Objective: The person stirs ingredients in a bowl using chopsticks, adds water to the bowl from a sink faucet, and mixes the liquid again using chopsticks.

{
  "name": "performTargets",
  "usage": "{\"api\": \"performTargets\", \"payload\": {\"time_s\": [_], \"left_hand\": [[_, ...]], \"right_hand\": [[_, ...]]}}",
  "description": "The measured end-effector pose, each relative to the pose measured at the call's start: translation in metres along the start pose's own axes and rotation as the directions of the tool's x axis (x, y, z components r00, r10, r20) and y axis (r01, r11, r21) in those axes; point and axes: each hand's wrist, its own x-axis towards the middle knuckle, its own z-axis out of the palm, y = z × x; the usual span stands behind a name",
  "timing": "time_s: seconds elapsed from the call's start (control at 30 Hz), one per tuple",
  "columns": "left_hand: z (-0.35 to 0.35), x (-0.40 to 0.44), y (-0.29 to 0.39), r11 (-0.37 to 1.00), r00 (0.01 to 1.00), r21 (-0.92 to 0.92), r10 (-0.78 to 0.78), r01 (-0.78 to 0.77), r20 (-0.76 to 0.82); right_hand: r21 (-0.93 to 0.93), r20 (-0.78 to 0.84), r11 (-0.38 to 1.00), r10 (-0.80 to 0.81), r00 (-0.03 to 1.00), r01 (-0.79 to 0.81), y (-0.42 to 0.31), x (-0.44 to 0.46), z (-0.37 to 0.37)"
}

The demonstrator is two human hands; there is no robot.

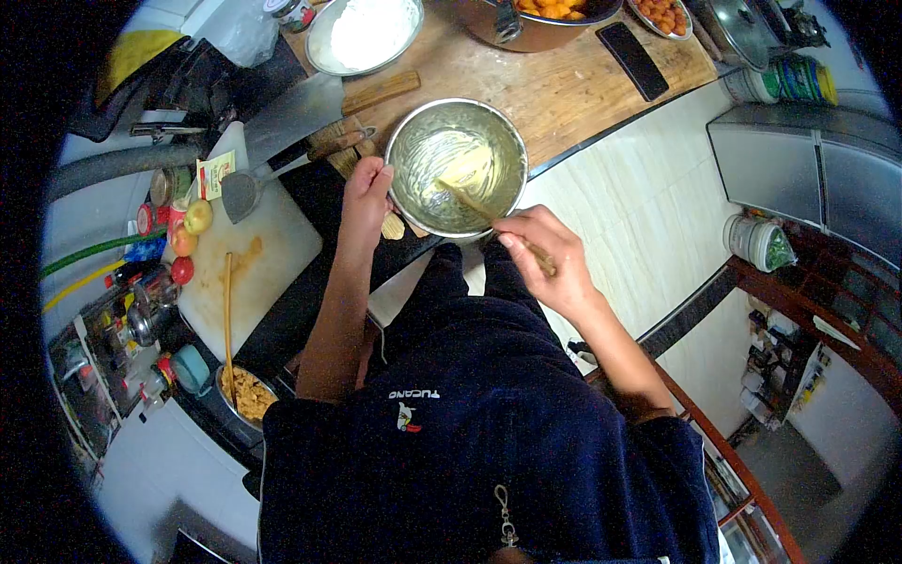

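A round metal mixing bowl (512, 141) is held tilted in front of my body, with a pale yellow, creamy mixture (474, 167) smeared over its bottom and walls. My left hand (365, 193) is closed on the bowl's left rim, thumb on the edge. Wrapped round a wooden stirring utensil (472, 203), my right hand (552, 256) is at the bowl's lower right. The utensil's far end sits in the mixture, so its shape is hidden.
Beyond the bowl, a wooden board (554, 103) bears a bowl of white powder (376, 33), a pot of orange pieces (489, 28) and a black phone (631, 61). To the left lie a cleaver (291, 117), a spatula (242, 195) and a white cutting board (282, 249).
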Motion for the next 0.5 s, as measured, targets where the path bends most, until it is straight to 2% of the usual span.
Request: {"api": "performTargets", "payload": {"time_s": [0.03, 0.13, 0.23, 0.33, 0.37, 0.43, 0.5], "left_hand": [[-0.001, 0.001, -0.002, 1.000, 1.000, 0.010, 0.009, -0.009, 0.007], [0.005, 0.000, -0.002, 0.995, 0.997, -0.078, -0.068, 0.066, -0.023], [0.001, 0.001, -0.009, 0.998, 0.999, -0.047, -0.052, 0.052, 0.013], [-0.001, 0.006, -0.011, 0.997, 0.996, -0.006, -0.077, 0.077, 0.035], [0.002, 0.004, -0.011, 0.995, 0.997, -0.068, -0.078, 0.079, 0.018], [0.015, -0.002, -0.001, 0.979, 0.997, -0.190, -0.079, 0.074, -0.018], [0.014, 0.001, -0.004, 0.983, 0.994, -0.155, -0.105, 0.102, -0.014]], "right_hand": [[-0.008, 0.001, 0.999, -0.046, 0.999, 0.046, 0.004, 0.002, 0.004], [-0.210, -0.099, 0.977, -0.061, 0.993, 0.039, 0.013, 0.011, 0.001], [-0.325, 0.079, 0.945, -0.004, 0.997, 0.030, -0.004, -0.002, -0.008], [-0.146, 0.148, 0.981, -0.107, 0.983, 0.129, -0.019, -0.005, 0.006], [-0.109, 0.145, 0.982, -0.141, 0.979, 0.157, -0.017, -0.001, 0.011], [-0.249, 0.115, 0.959, -0.105, 0.988, 0.131, 0.002, 0.004, 0.012], [-0.345, -0.026, 0.934, -0.104, 0.994, 0.089, 0.005, 0.012, 0.004]]}}
